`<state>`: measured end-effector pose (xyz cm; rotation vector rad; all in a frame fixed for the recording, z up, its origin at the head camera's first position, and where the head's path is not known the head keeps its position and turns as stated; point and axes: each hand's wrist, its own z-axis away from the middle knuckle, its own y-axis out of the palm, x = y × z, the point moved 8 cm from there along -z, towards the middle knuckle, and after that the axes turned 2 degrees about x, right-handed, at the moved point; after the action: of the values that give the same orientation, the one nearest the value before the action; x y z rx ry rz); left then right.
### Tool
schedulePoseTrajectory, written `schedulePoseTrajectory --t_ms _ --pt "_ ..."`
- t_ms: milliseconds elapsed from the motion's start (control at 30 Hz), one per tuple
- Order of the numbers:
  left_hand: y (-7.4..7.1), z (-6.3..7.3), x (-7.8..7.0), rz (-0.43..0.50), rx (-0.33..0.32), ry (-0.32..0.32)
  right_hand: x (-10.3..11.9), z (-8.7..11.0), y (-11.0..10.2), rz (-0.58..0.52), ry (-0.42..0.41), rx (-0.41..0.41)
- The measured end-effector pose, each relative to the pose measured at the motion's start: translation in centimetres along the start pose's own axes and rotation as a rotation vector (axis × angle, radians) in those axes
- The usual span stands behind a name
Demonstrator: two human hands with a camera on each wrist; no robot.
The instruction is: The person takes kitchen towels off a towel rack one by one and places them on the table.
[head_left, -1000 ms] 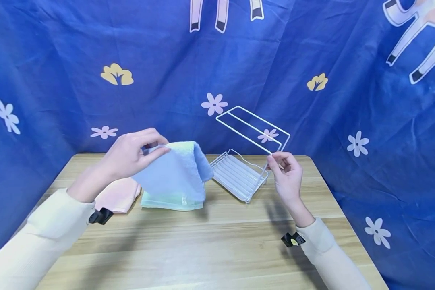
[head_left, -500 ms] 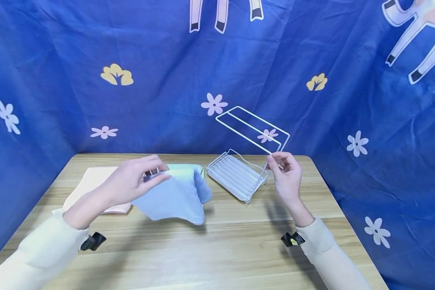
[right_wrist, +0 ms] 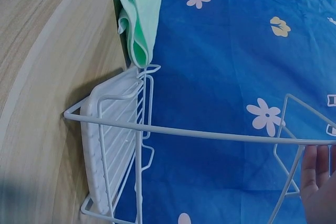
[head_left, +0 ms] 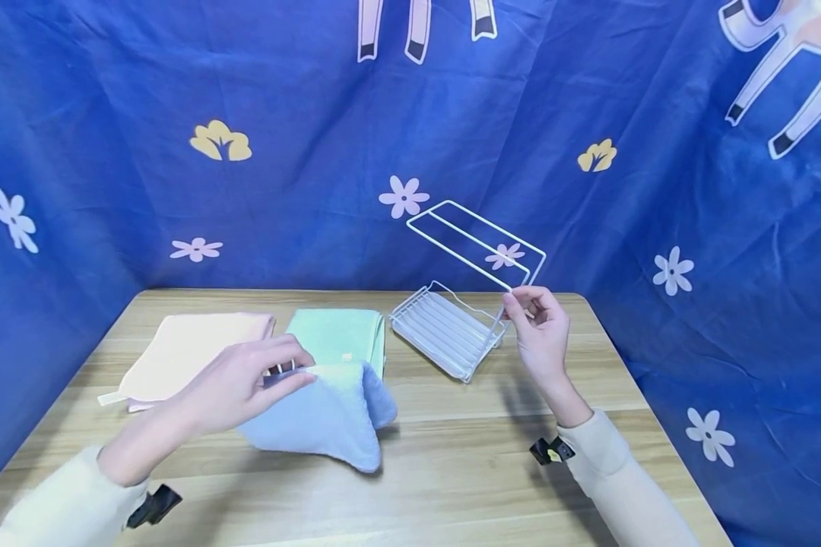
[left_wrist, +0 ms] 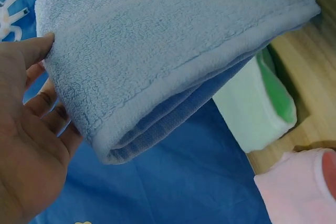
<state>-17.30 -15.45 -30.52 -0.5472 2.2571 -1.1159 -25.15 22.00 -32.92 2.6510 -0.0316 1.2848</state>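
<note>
My left hand pinches a folded light blue towel by its upper edge, thumb on one side and fingers on the other. The towel hangs over the front of the table, its fold showing in the left wrist view. My right hand holds the upper bar of a white wire rack, pinched between thumb and fingers. At its base the rack has a slatted tray, which stands on the table. In the right wrist view the hand grips near one top corner of the frame.
Behind the blue towel lies a folded mint green towel, left of the rack. A folded pink towel lies further left, partly behind my left arm. A blue patterned curtain closes off the wooden table's back and sides.
My left hand has come down and nearer with the blue towel, uncovering more of the green and pink towels. My right hand and the rack have stayed in place.
</note>
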Motion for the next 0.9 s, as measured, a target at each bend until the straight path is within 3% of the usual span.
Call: schedulePoseTrajectory --t_ms 567,733,900 --pt "-1.0 2.0 -3.4 0.084 0.022 0.058 0.2 -0.1 0.0 0.006 -0.011 0.017" --pt "-1.3 2.8 -4.6 0.097 0.056 0.063 0.1 -0.1 0.0 0.001 -0.014 0.019" --pt "-0.5 3.2 -4.9 0.121 0.118 0.041 0.0 -0.1 0.0 0.003 -0.008 0.012"
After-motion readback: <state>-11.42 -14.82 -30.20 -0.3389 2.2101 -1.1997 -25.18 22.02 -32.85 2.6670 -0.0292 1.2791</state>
